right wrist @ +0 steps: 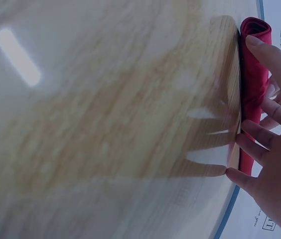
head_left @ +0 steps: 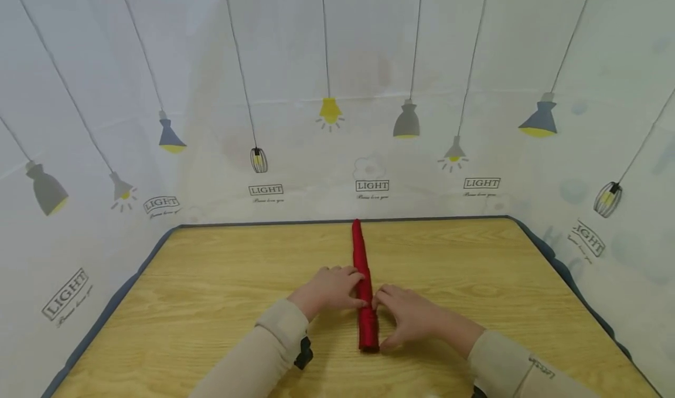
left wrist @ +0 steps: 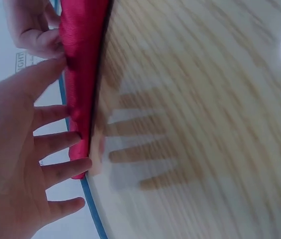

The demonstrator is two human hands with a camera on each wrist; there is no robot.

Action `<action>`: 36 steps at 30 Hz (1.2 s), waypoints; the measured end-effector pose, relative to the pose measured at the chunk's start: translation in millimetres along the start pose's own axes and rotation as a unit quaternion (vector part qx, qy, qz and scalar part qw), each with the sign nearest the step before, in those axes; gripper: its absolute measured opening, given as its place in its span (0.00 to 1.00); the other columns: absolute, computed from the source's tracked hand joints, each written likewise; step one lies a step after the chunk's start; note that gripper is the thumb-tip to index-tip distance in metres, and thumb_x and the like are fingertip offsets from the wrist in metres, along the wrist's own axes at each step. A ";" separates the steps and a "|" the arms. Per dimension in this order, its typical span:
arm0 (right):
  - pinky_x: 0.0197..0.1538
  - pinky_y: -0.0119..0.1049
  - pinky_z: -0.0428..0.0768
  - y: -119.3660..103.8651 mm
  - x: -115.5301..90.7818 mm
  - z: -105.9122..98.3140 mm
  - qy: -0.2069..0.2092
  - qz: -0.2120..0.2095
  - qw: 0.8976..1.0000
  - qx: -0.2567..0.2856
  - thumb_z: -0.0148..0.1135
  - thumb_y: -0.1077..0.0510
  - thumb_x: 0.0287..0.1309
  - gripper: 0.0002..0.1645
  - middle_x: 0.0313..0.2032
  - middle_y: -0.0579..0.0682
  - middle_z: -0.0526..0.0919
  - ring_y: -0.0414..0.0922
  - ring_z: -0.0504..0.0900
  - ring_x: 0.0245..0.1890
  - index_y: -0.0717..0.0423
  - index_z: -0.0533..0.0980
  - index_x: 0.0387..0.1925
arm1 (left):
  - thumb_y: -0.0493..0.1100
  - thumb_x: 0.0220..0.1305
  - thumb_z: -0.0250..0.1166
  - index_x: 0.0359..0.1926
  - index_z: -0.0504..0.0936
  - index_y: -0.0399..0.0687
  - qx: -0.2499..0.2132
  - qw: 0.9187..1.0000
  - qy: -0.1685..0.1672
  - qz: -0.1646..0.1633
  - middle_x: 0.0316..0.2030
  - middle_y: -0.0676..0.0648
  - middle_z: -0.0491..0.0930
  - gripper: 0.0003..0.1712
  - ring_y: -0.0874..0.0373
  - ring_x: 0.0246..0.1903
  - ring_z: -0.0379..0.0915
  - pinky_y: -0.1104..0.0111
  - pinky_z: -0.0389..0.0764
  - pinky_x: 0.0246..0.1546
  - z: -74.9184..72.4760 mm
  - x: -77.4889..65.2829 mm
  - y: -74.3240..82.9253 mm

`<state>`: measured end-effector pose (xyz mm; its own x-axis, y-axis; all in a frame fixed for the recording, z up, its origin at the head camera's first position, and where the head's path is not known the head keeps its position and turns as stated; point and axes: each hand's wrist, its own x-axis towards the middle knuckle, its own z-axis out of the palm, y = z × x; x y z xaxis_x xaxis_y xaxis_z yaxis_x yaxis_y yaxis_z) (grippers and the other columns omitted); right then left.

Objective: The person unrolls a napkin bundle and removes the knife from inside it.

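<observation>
A shiny red cloth rolled into a long narrow tube [head_left: 368,330] lies lengthwise on the table, pointing away from me. My left hand [head_left: 332,288] is at its left side, thumb and fingertips touching the fabric. On the opposite side is my right hand [head_left: 408,315], its fingers against the roll and its thumb by the near end. The left wrist view has the left fingers spread and fairly straight along the red roll [left wrist: 83,50]. Spiral layers show at the end of the roll [right wrist: 254,69] in the right wrist view, where the right hand [right wrist: 277,149] has its fingers extended.
The glossy wood-grain table [head_left: 237,269] has a dark blue edge [head_left: 274,223]. A pale curtain-like sheet [head_left: 295,52] printed with hanging lamps surrounds its back and sides. The roll's far end reaches the table's back edge.
</observation>
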<state>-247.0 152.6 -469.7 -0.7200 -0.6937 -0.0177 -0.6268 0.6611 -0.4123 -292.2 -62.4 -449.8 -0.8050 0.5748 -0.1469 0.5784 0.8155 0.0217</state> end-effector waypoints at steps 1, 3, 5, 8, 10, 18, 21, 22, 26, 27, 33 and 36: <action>0.56 0.44 0.73 0.1 -0.8 -0.4 0.000 0.000 1.000 -0.001 0.74 0.31 0.38 0.37 0.49 0.38 0.69 0.40 0.71 0.52 0.40 0.70 0.47 | 0.69 0.62 0.59 0.66 0.72 0.58 0.009 1.000 0.002 0.004 0.64 0.52 0.70 0.36 0.51 0.60 0.69 0.51 0.69 0.58 -0.1 -0.2 -0.1; 0.56 0.45 0.73 -1.3 -2.9 -2.2 0.003 -0.003 1.000 0.001 0.74 0.31 0.39 0.38 0.50 0.39 0.70 0.41 0.71 0.53 0.42 0.71 0.48 | 0.66 0.62 0.62 0.64 0.75 0.60 0.025 0.999 0.012 0.019 0.62 0.53 0.72 0.33 0.52 0.58 0.70 0.51 0.71 0.57 -0.8 -1.2 0.0; 0.56 0.45 0.73 -2.6 -5.2 -4.2 0.007 -0.008 1.000 0.004 0.75 0.33 0.40 0.38 0.50 0.40 0.71 0.42 0.72 0.53 0.44 0.71 0.49 | 0.64 0.61 0.65 0.61 0.77 0.62 0.038 0.998 0.024 0.039 0.59 0.54 0.74 0.29 0.54 0.56 0.72 0.52 0.72 0.55 -0.7 -1.7 0.2; 0.56 0.45 0.73 -3.1 -8.3 -5.7 0.013 -0.016 1.000 0.004 0.75 0.35 0.40 0.39 0.49 0.43 0.72 0.43 0.73 0.52 0.48 0.71 0.50 | 0.58 0.60 0.68 0.57 0.80 0.64 0.049 0.995 0.047 0.075 0.57 0.55 0.76 0.24 0.56 0.54 0.73 0.54 0.75 0.51 -0.2 -1.9 1.4; 0.56 0.45 0.74 -2.4 -9.8 -5.7 0.013 -0.015 1.000 0.005 0.75 0.35 0.41 0.39 0.49 0.44 0.73 0.43 0.73 0.52 0.49 0.72 0.51 | 0.57 0.59 0.70 0.56 0.80 0.65 0.057 0.992 0.059 0.095 0.55 0.55 0.75 0.23 0.57 0.52 0.74 0.56 0.76 0.50 0.1 -1.9 3.1; 0.58 0.44 0.73 -0.9 -10.3 -4.1 0.000 0.000 1.000 0.005 0.72 0.32 0.44 0.38 0.52 0.43 0.72 0.42 0.72 0.53 0.45 0.71 0.53 | 0.54 0.54 0.74 0.52 0.79 0.63 0.061 0.988 0.054 0.131 0.54 0.54 0.74 0.24 0.58 0.50 0.74 0.58 0.77 0.47 -4.2 -2.6 9.3; 0.59 0.45 0.72 -3.8 -11.7 -4.7 -0.002 0.004 1.000 0.006 0.71 0.32 0.45 0.40 0.52 0.43 0.73 0.42 0.72 0.54 0.48 0.72 0.55 | 0.52 0.54 0.75 0.51 0.81 0.62 0.052 0.988 0.048 0.139 0.55 0.54 0.74 0.22 0.57 0.51 0.73 0.59 0.77 0.48 -5.3 -1.2 8.9; 0.59 0.45 0.72 -4.9 -12.4 -4.6 -0.001 0.005 1.000 0.005 0.71 0.32 0.45 0.41 0.52 0.44 0.73 0.43 0.72 0.54 0.49 0.72 0.55 | 0.52 0.54 0.74 0.51 0.81 0.63 0.050 0.988 0.047 0.141 0.55 0.54 0.75 0.22 0.57 0.52 0.73 0.60 0.77 0.48 -5.6 -0.4 8.5; 0.58 0.47 0.72 -8.8 -14.9 -3.3 0.007 0.004 1.000 -0.008 0.70 0.31 0.46 0.45 0.53 0.46 0.74 0.45 0.73 0.55 0.54 0.72 0.58 | 0.52 0.54 0.75 0.49 0.84 0.64 0.043 0.987 0.039 0.149 0.56 0.56 0.76 0.20 0.56 0.54 0.71 0.61 0.76 0.50 -6.0 3.5 7.5; 0.58 0.47 0.72 -9.8 -15.4 -2.9 0.008 0.004 1.000 -0.010 0.70 0.30 0.46 0.46 0.53 0.46 0.74 0.45 0.73 0.55 0.54 0.72 0.59 | 0.52 0.55 0.75 0.49 0.84 0.65 0.044 0.987 0.038 0.152 0.56 0.57 0.76 0.19 0.56 0.55 0.70 0.61 0.76 0.50 -6.2 4.5 7.4; 0.57 0.48 0.73 -15.1 -17.4 -1.4 0.014 0.003 1.000 -0.022 0.69 0.29 0.46 0.48 0.52 0.46 0.75 0.46 0.74 0.53 0.54 0.71 0.62 | 0.52 0.55 0.75 0.49 0.85 0.65 0.043 0.986 0.021 0.162 0.56 0.57 0.77 0.19 0.56 0.56 0.70 0.62 0.75 0.51 -11.6 7.3 9.7; 0.56 0.49 0.73 -14.4 -19.8 -1.1 0.018 0.007 0.999 -0.031 0.69 0.29 0.46 0.49 0.53 0.46 0.75 0.45 0.74 0.53 0.53 0.71 0.61 | 0.52 0.54 0.75 0.49 0.85 0.65 0.050 0.985 0.018 0.166 0.56 0.57 0.77 0.19 0.56 0.56 0.70 0.63 0.75 0.52 -15.0 6.8 11.4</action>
<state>-224.0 157.1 -462.4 -0.7380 -0.6747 0.0112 -0.6338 0.6873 -0.3549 -293.0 -48.2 -435.7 -0.5729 0.8120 -0.1119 0.8189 0.5729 -0.0349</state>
